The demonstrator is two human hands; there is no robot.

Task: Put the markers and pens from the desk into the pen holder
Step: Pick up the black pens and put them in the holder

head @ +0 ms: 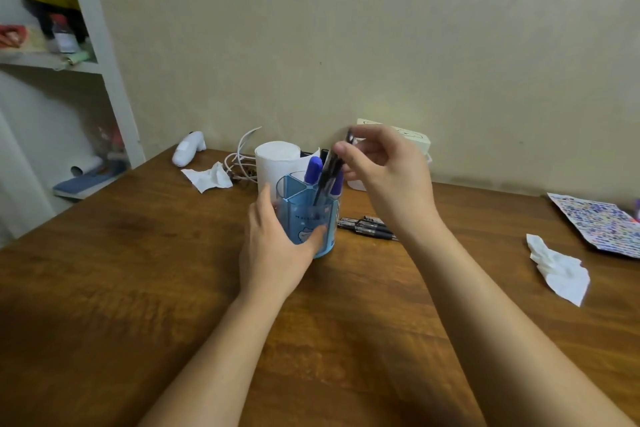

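Note:
A clear blue pen holder [294, 192] with inner dividers stands in the middle of the wooden desk [138, 270]. My left hand [277, 246] wraps around its near side. Two purple-capped markers [313, 170] stand inside it. My right hand [381, 170] pinches the top of a black pen [329, 170], which is tilted with its lower end inside the holder. Several black pens [367, 227] lie flat on the desk just right of the holder, partly hidden behind my right wrist.
A white paper roll [273, 163] stands right behind the holder, with white cables [239, 159] and a crumpled tissue [207, 177] to its left. Another tissue [557, 269] and a patterned sheet [599, 222] lie at the right. A white shelf [86, 45] stands at the far left.

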